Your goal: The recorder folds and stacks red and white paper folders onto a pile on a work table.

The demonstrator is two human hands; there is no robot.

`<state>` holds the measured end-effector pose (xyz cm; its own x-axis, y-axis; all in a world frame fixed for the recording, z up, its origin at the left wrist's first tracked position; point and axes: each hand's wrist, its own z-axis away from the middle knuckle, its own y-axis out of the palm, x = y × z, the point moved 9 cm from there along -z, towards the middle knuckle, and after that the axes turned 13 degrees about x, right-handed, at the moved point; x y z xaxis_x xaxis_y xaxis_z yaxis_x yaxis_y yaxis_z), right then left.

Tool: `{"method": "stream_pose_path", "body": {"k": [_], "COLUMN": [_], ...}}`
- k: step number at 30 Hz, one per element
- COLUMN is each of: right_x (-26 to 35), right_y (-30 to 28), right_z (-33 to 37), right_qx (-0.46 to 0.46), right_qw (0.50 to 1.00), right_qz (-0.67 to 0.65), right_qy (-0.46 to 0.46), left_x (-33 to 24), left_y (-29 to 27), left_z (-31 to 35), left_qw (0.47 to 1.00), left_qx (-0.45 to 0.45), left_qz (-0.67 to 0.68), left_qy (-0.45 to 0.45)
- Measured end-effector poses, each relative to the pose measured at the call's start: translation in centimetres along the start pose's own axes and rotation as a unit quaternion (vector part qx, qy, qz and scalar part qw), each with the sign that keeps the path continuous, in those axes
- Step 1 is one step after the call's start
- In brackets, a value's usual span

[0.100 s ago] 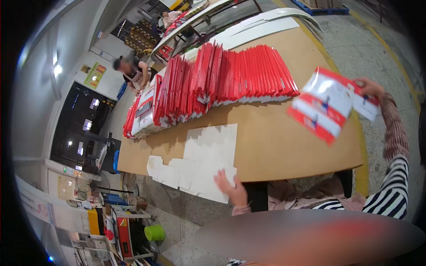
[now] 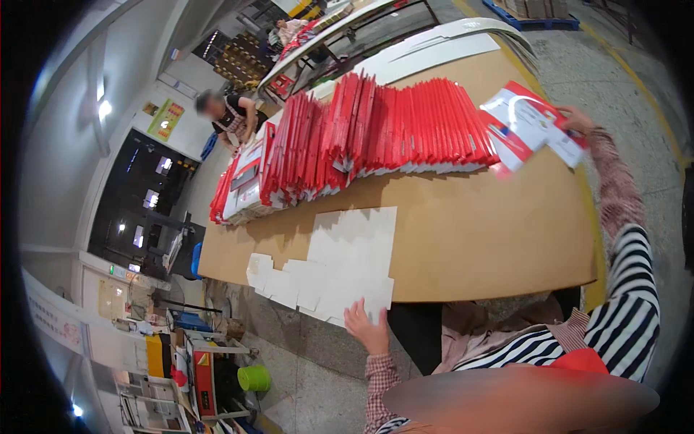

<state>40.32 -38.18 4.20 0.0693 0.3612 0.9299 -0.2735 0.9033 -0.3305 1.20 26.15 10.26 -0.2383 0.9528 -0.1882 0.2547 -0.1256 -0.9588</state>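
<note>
I see right hand (image 2: 576, 121) gripping flat glossy red-and-white packaging (image 2: 522, 119) beside right end of row of upright red packets (image 2: 419, 123) on brown tabletop (image 2: 470, 231); left hand (image 2: 369, 330) loosely spread over white card sheet (image 2: 353, 242), contact unclear from here

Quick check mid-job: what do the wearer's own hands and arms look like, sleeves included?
The ungloved left hand and ungloved right hand are bare. The left forearm wears a pinkish checked cloth sleeve; the right, a pinkish, finely patterned cloth sleeve. Above the latter shows a black-and-white striped fabric sleeve.
</note>
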Motion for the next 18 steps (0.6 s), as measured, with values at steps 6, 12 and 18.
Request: {"method": "stream_pose_path", "body": {"k": [6,12,18], "right_x": [2.3,2.2,18.5], "right_y": [12.1,10.8,20.5], "right_z": [-14.7,-3.4,20.2], "right_qx": [-0.108,-0.058,-0.041], "right_qw": [0.979,0.996,0.904], "right_qz": [0.168,0.058,0.240], "right_qy": [-0.049,-0.038,-0.352], "left_x": [0.8,0.1,-14.2], "left_y": [2.9,2.2,-8.3], "left_z": [0.5,-0.4,-2.1], "left_qw": [0.995,0.983,0.917], "left_qx": [0.077,0.082,0.106], "left_qz": [-0.031,-0.035,-0.021], "left_qy": [0.060,0.159,0.384]}}
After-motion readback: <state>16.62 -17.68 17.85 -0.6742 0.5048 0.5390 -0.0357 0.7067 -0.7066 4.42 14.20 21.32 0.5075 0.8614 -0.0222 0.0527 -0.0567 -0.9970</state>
